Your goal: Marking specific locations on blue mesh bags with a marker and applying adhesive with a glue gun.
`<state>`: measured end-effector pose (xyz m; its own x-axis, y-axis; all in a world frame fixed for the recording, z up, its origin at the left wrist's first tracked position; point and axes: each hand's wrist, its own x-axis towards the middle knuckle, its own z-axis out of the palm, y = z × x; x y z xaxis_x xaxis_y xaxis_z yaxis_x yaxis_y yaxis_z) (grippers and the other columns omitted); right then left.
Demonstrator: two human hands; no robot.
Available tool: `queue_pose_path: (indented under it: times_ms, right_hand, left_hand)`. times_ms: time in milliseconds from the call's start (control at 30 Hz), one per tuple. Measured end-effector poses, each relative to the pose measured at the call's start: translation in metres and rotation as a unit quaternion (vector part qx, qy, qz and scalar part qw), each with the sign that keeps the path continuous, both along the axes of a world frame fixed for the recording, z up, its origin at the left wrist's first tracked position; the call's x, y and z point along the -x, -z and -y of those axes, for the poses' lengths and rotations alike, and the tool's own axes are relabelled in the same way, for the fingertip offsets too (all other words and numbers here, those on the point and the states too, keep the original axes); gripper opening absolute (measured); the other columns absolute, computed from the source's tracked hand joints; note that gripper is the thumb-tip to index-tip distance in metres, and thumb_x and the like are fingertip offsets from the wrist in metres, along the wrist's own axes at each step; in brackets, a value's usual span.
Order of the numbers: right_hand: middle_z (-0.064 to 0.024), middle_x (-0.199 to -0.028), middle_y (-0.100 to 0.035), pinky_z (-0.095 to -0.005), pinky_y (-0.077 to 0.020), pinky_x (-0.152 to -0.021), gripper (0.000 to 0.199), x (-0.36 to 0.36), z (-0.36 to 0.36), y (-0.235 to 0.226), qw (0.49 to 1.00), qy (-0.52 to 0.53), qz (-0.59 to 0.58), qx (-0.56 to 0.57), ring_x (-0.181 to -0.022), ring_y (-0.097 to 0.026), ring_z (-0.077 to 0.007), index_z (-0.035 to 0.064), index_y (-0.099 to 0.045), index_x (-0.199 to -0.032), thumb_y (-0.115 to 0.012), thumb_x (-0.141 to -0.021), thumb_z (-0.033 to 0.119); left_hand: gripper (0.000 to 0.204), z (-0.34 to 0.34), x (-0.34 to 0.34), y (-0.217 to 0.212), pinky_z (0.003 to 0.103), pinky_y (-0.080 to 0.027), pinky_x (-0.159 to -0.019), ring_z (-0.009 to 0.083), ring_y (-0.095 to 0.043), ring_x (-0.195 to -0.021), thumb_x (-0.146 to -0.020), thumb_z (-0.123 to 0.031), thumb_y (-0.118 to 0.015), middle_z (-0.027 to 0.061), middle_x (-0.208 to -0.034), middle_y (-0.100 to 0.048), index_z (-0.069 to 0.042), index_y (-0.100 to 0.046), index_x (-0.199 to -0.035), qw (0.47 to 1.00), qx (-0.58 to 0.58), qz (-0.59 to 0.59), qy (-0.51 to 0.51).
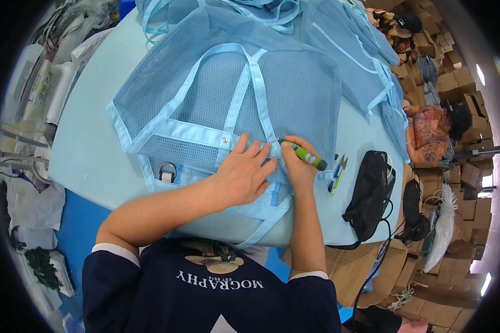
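A light blue mesh bag [228,94] with pale blue straps and trim lies flat on the light blue table [89,155]. My left hand [241,175] presses flat on the bag's lower edge, fingers spread. My right hand [299,166] is beside it, holding a green pen-like tool [306,155] whose tip touches the strap near the bag's trim. A metal ring [168,171] is fixed on the bag's lower left part.
More blue mesh bags [350,50] are piled at the table's far side. Small blue thread snips [336,173] and a black pouch [372,191] lie to the right. Two other people [433,130] sit past the right edge among cardboard boxes [455,83]. White bags [33,89] lie at left.
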<state>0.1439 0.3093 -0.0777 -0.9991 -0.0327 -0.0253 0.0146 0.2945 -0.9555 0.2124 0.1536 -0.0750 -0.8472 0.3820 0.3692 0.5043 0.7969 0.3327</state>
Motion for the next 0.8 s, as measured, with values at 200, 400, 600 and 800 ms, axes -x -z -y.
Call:
queue_pose_path:
  times_ms: [200, 400, 600, 800]
  right_hand:
    - [-0.0025, -0.078, -0.064, -0.0225, -0.0458, -0.061, 0.015, 0.003, 0.006, 0.000, 0.999, -0.006, -0.042, -0.031, -0.069, -0.057, -0.0083, 0.0027, -0.067, -0.089, -0.068, -0.075, 0.009]
    - [-0.0019, -0.075, -0.062, -0.0216, -0.0434, -0.054, 0.013, 0.004, -0.003, 0.004, 0.996, 0.046, 0.004, 0.071, -0.061, -0.054, -0.0069, 0.0032, -0.066, -0.089, -0.067, -0.077, 0.008]
    - [-0.0008, -0.072, -0.060, -0.0208, -0.0398, -0.049, 0.012, 0.000, -0.008, 0.001, 0.992, 0.052, 0.006, 0.117, -0.056, -0.050, -0.0052, 0.0024, -0.064, -0.087, -0.067, -0.077, 0.008]
    - [0.0000, -0.070, -0.058, -0.0197, -0.0378, -0.049, 0.011, -0.003, -0.007, 0.001, 0.996, 0.019, -0.009, 0.084, -0.056, -0.048, -0.0044, 0.0025, -0.064, -0.087, -0.066, -0.077, 0.007]
  left_hand:
    - [0.049, -0.001, 0.002, 0.000, 0.052, -0.029, -0.098, 0.0325, -0.048, -0.105, -0.067, -0.026, -0.070, 0.0190, -0.121, -0.051, -0.005, -0.056, -0.109, 1.000, -0.001, -0.007, -0.003]
    - [0.052, 0.003, 0.006, -0.004, 0.049, -0.029, -0.098, 0.0320, -0.046, -0.108, -0.066, -0.026, -0.072, 0.0177, -0.127, -0.047, -0.004, -0.053, -0.110, 0.998, -0.031, 0.053, 0.013]
    - [0.057, 0.006, 0.008, 0.001, 0.052, -0.025, -0.100, 0.0329, -0.044, -0.111, -0.069, -0.033, -0.072, 0.0107, -0.131, -0.046, -0.004, -0.050, -0.114, 0.998, -0.026, 0.046, -0.016]
    - [0.061, 0.015, 0.009, -0.009, 0.053, -0.020, -0.103, 0.0321, -0.040, -0.119, -0.074, -0.045, -0.066, 0.0090, -0.135, -0.043, -0.010, -0.051, -0.122, 0.995, 0.025, 0.090, -0.023]
